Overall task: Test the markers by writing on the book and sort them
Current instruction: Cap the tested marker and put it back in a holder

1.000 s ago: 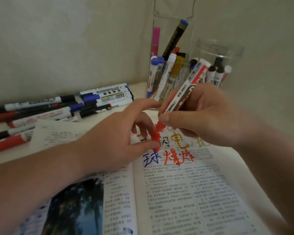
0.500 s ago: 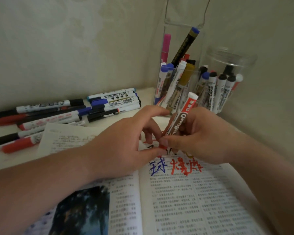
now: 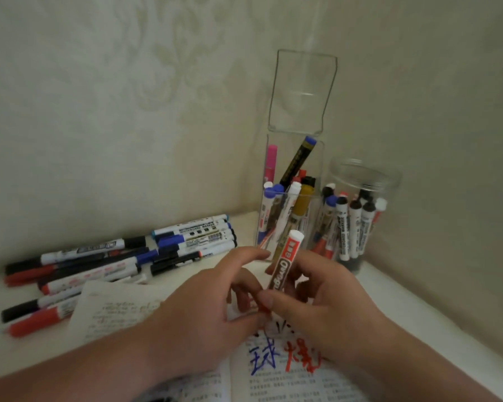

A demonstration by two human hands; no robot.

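Both hands meet at 6 o'clock, over the open book (image 3: 291, 382). The right hand (image 3: 325, 303) has thumb and fingers curled round the barrel of one red whiteboard marker (image 3: 285, 264), which stands nearly upright with its white butt end at 12 o'clock. The left hand (image 3: 204, 311) pinches the marker's red lower end between thumb and bent fingers, its forefinger stretched out toward 2 o'clock; whether the cap is seated there is hidden. On the page just below the hands, two big handwritten characters show, one blue and one red, with black strokes above them half covered. Out at 8 o'clock lies a loose pile of markers (image 3: 99, 271) on the white table (image 3: 404, 303), roughly ten of them with black, red and blue caps, too blurred for a sure count. At 3 o'clock stand two clear containers, just beside each other: a square box (image 3: 317, 158) with its lid flipped up, holding about eight markers, and a round jar (image 3: 389, 181) with about seven more, packed upright.
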